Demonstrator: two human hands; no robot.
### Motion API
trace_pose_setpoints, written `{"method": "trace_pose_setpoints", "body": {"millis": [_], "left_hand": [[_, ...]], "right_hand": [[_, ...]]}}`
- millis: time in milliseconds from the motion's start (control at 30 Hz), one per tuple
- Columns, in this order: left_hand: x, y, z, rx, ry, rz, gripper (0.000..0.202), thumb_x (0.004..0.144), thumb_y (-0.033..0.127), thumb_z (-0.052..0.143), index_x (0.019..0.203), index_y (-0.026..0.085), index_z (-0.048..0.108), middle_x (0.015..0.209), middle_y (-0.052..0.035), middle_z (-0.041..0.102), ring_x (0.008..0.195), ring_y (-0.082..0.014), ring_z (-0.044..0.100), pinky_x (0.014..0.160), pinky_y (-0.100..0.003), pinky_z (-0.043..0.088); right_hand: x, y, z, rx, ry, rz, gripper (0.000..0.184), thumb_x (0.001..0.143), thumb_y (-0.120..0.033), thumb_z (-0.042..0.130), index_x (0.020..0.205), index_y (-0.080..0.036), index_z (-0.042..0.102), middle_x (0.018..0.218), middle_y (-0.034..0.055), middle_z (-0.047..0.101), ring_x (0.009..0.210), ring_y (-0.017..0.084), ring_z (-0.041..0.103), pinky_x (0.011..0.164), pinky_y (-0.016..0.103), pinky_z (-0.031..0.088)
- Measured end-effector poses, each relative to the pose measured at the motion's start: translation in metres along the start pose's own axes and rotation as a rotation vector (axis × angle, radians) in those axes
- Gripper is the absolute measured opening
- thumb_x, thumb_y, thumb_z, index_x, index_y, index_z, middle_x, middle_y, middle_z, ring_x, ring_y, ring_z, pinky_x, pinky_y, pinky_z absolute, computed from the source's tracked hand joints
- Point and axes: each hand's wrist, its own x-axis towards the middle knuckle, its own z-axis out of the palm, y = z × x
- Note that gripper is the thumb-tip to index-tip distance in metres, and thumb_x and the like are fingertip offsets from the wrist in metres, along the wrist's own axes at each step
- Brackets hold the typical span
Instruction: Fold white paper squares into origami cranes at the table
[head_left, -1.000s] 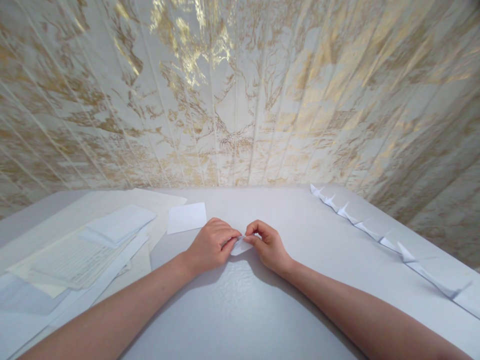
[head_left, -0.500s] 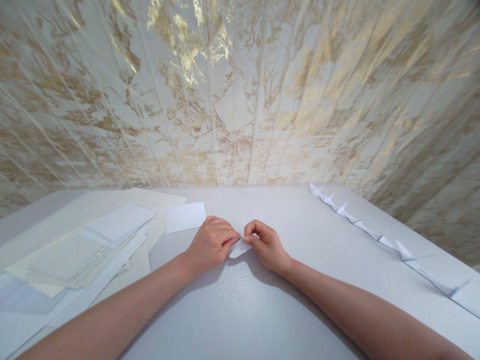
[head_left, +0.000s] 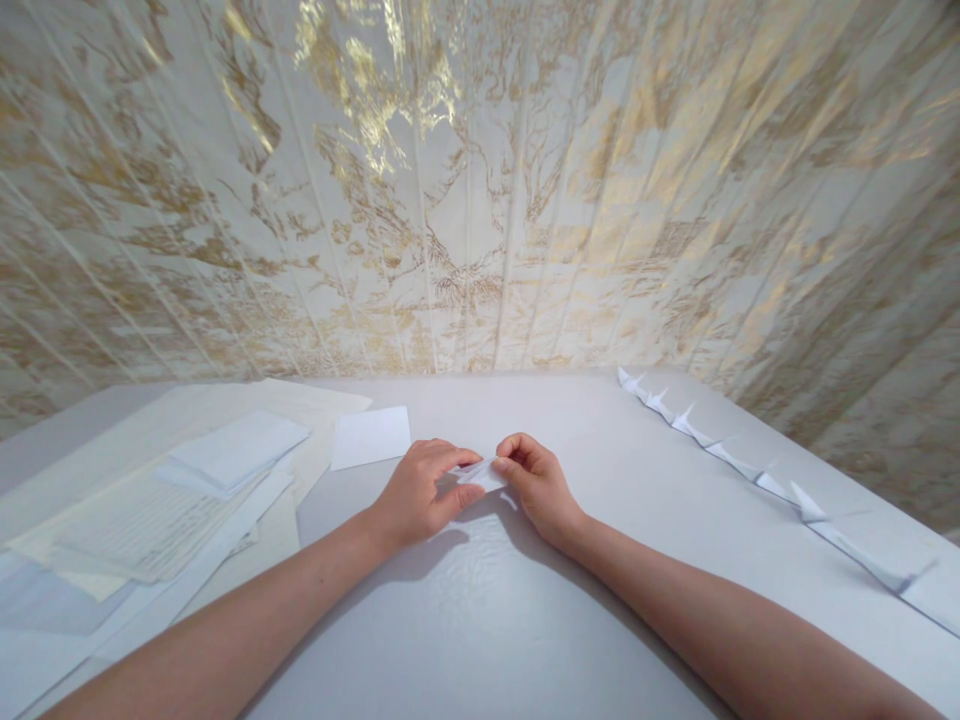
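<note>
A small white piece of folded paper (head_left: 487, 476) is held just above the table's middle. My right hand (head_left: 538, 486) pinches its right end between thumb and curled fingers. On the other side, my left hand (head_left: 427, 488) has thumb and forefinger parted around the paper, the thumb against its near edge and the forefinger along the far side. Thin pointed flaps show between the left fingers. Part of the paper is hidden behind my fingertips. A flat white paper sheet (head_left: 371, 437) lies beyond my left hand.
Overlapping papers (head_left: 247, 450), some with printed text, spread over the table's left side. Several white folded paper cranes (head_left: 810, 505) stand in a row along the right edge. A wall with gold-patterned covering (head_left: 465, 200) rises behind the table (head_left: 480, 620).
My left thumb and forefinger have spread from a pinch to a wider hold. The folded paper has turned and tilted, showing more flaps. My right hand keeps its pinch.
</note>
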Motion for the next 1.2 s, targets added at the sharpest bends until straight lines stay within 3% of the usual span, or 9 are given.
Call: {"method": "trace_pose_setpoints", "body": {"millis": [133, 300, 567, 633, 700, 800, 900, 1033, 1200], "left_hand": [[-0.002, 0.000, 0.006, 0.105, 0.073, 0.028, 0.013, 0.078, 0.025, 0.056, 0.079, 0.014, 0.063, 0.075, -0.0056, 0.068, 0.076, -0.0190, 0.060, 0.074, -0.033, 0.041], [-0.001, 0.002, 0.005, 0.164, 0.077, 0.051, 0.012, 0.079, 0.019, 0.053, 0.071, 0.016, 0.062, 0.067, -0.0026, 0.065, 0.071, -0.0170, 0.057, 0.072, -0.033, 0.039], [0.001, 0.008, 0.002, 0.203, 0.074, 0.090, 0.019, 0.077, 0.011, 0.048, 0.060, 0.016, 0.056, 0.057, -0.0010, 0.056, 0.066, -0.0159, 0.051, 0.069, -0.033, 0.035], [0.001, 0.006, 0.002, 0.134, 0.105, 0.007, 0.017, 0.077, 0.015, 0.052, 0.061, 0.017, 0.055, 0.060, -0.0009, 0.056, 0.069, -0.0165, 0.051, 0.071, -0.033, 0.036], [0.002, 0.004, 0.004, -0.014, 0.181, -0.170, 0.006, 0.072, 0.018, 0.060, 0.068, 0.018, 0.055, 0.071, -0.0013, 0.059, 0.075, -0.0172, 0.052, 0.074, -0.033, 0.038], [0.003, 0.000, 0.010, -0.417, 0.297, -0.513, 0.033, 0.061, 0.018, 0.068, 0.090, 0.020, 0.052, 0.093, -0.0023, 0.058, 0.080, -0.0158, 0.054, 0.071, -0.030, 0.042], [0.004, 0.002, 0.014, -0.847, 0.228, -0.755, 0.040, 0.061, 0.020, 0.067, 0.096, 0.020, 0.048, 0.091, -0.0013, 0.058, 0.070, -0.0119, 0.057, 0.064, -0.025, 0.044], [0.004, 0.009, 0.013, -1.119, 0.123, -0.800, 0.035, 0.063, 0.024, 0.068, 0.093, 0.018, 0.051, 0.073, 0.0010, 0.060, 0.066, -0.0117, 0.059, 0.064, -0.024, 0.044], [0.006, 0.009, 0.008, -0.932, 0.295, -0.714, 0.027, 0.060, 0.017, 0.068, 0.082, 0.016, 0.054, 0.078, 0.0001, 0.062, 0.068, -0.0108, 0.056, 0.064, -0.023, 0.043]], "right_hand": [[-0.003, 0.001, 0.002, -0.103, -0.018, -0.058, 0.011, 0.067, -0.021, 0.062, 0.065, -0.017, 0.052, 0.059, -0.0045, 0.050, 0.054, 0.009, 0.044, 0.053, 0.021, 0.035], [-0.005, -0.001, 0.000, -0.467, -0.040, -0.301, 0.003, 0.071, -0.018, 0.059, 0.069, -0.017, 0.058, 0.066, 0.0000, 0.057, 0.065, 0.013, 0.051, 0.064, 0.026, 0.038], [-0.008, -0.004, -0.003, -0.720, -0.087, -0.620, 0.017, 0.075, -0.007, 0.053, 0.062, -0.017, 0.055, 0.060, 0.0004, 0.055, 0.063, 0.015, 0.051, 0.062, 0.029, 0.037], [-0.007, -0.005, -0.004, -0.734, -0.041, -0.678, 0.016, 0.076, -0.009, 0.054, 0.064, -0.018, 0.057, 0.063, 0.0012, 0.055, 0.065, 0.016, 0.051, 0.063, 0.030, 0.038], [-0.005, -0.005, -0.007, -0.736, 0.020, -0.739, 0.014, 0.078, -0.011, 0.055, 0.068, -0.020, 0.060, 0.067, 0.0022, 0.056, 0.069, 0.017, 0.051, 0.065, 0.031, 0.039], [-0.002, -0.006, -0.010, -0.732, 0.099, -0.823, 0.015, 0.079, -0.010, 0.055, 0.074, -0.022, 0.062, 0.072, 0.0025, 0.055, 0.072, 0.017, 0.050, 0.066, 0.033, 0.040], [-0.001, -0.007, -0.010, -0.746, 0.116, -0.880, 0.018, 0.079, -0.007, 0.054, 0.077, -0.023, 0.063, 0.072, 0.0019, 0.054, 0.073, 0.017, 0.049, 0.068, 0.034, 0.039], [-0.002, -0.007, -0.009, -0.791, 0.071, -0.923, 0.022, 0.078, -0.004, 0.053, 0.079, -0.024, 0.062, 0.074, 0.0017, 0.055, 0.077, 0.017, 0.048, 0.072, 0.036, 0.039], [-0.007, -0.010, -0.009, -0.830, -0.080, -0.902, 0.022, 0.076, -0.006, 0.052, 0.086, -0.024, 0.061, 0.090, 0.0043, 0.055, 0.090, 0.021, 0.048, 0.080, 0.041, 0.040]]}}
